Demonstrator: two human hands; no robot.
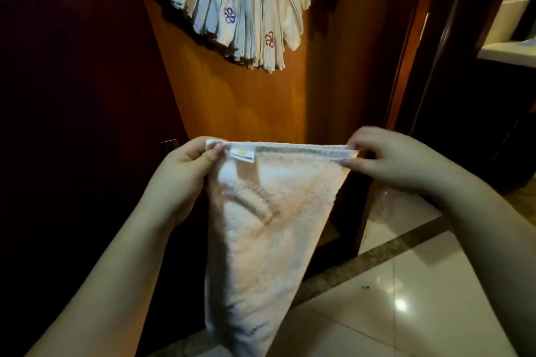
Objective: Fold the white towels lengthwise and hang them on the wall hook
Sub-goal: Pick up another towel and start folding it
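A white towel [261, 226] hangs in front of me, stretched by its top hem. My left hand [185, 165] pinches the hem's left corner beside a small white and yellow label [242, 153]. My right hand [383, 156] pinches the right corner. The towel narrows downward and reaches the bottom of the view. Above, a thick fan of folded white towels [246, 6] with small embroidered marks hangs on the wooden wall. The hook that carries them is hidden.
An orange-brown wooden panel [232, 101] stands straight ahead, with a dark wall [72, 95] on the left. At right is a door frame [412, 46] opening to a lit room. Glossy floor tiles [406, 298] with a dark stone strip lie below right.
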